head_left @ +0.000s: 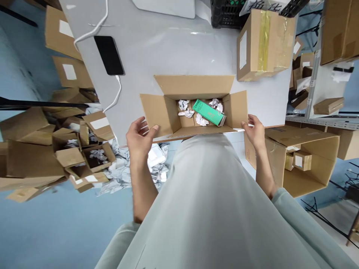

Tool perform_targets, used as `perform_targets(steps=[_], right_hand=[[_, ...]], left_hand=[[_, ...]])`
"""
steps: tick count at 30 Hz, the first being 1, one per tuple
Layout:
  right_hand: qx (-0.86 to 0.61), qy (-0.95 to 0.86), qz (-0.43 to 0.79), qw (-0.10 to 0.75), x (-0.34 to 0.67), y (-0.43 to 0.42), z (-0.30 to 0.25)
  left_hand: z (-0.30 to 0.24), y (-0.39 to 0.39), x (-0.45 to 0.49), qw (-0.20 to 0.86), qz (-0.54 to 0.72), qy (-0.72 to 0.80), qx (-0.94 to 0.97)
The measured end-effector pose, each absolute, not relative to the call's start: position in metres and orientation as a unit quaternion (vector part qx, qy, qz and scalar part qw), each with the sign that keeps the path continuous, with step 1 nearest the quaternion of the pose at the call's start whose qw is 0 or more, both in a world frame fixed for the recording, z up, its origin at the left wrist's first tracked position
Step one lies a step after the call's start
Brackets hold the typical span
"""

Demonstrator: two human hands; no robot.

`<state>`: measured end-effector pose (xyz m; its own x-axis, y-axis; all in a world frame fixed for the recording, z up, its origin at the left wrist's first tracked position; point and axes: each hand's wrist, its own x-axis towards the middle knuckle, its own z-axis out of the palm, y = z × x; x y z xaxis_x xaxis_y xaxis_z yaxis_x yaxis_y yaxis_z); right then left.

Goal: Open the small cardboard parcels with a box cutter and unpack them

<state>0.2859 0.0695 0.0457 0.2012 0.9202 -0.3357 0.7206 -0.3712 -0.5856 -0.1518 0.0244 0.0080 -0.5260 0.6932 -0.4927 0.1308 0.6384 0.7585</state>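
Observation:
An open cardboard box (193,85) stands at the table's near edge with its flaps spread outward. Inside lie a green carton (209,112), set aslant, and several crumpled paper wads (201,120). My left hand (140,136) grips the left flap near its lower corner, thumb on the inner face and fingers behind. On the other side, my right hand (254,130) pinches the edge of the right flap, its thumb at the lower corner. Part of the near flap is hidden from above.
A black phone (109,55) with a white cable lies on the table (168,48). A taped carton (256,45) stands at the right, by a black crate (227,16). Opened boxes (70,149) are heaped on the floor at left; a large open box (305,183) sits at right.

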Motion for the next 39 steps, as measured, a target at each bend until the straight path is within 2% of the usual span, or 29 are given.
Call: perform_targets(steps=[3,5,8,12,14,16,21,25,31,35,37,39], right_hand=[[-0.721,-0.643,0.216,0.138,0.254,0.078,0.078],[-0.666,-0.703,0.231,0.096,0.227,0.090,0.092],[-0.581,-0.753,0.305,-0.055,0.190,0.116,0.088],[-0.573,-0.699,0.296,-0.309,0.152,0.148,0.046],[-0.578,-0.666,0.283,-0.379,0.140,0.155,0.024],[-0.591,-0.646,0.274,-0.399,0.134,0.153,0.008],[-0.613,-0.650,0.259,-0.366,0.131,0.134,-0.004],[-0.609,-0.678,0.249,-0.327,0.137,0.130,0.015],[-0.620,-0.695,0.277,-0.237,0.172,0.125,0.080],[-0.646,-0.659,0.375,-0.090,0.204,0.117,0.111],[-0.658,-0.607,0.445,0.016,0.215,0.115,0.116],[-0.637,-0.557,0.516,0.134,0.223,0.115,0.116]], left_hand=[[0.035,0.035,-0.136,0.317,0.312,0.799,0.405],[0.053,0.049,-0.118,0.265,0.294,0.777,0.489],[0.061,0.074,-0.084,0.296,0.277,0.712,0.574],[0.038,0.103,-0.045,0.372,0.216,0.634,0.642],[0.022,0.110,-0.036,0.392,0.160,0.642,0.639],[0.009,0.112,-0.033,0.396,0.122,0.659,0.627],[-0.010,0.110,-0.046,0.402,0.089,0.684,0.603],[-0.016,0.113,-0.060,0.413,0.082,0.698,0.580],[-0.010,0.107,-0.074,0.519,0.208,0.688,0.461],[0.013,0.100,-0.078,0.624,0.288,0.618,0.382],[0.025,0.099,-0.079,0.660,0.324,0.571,0.364],[0.035,0.100,-0.081,0.650,0.355,0.560,0.371]])
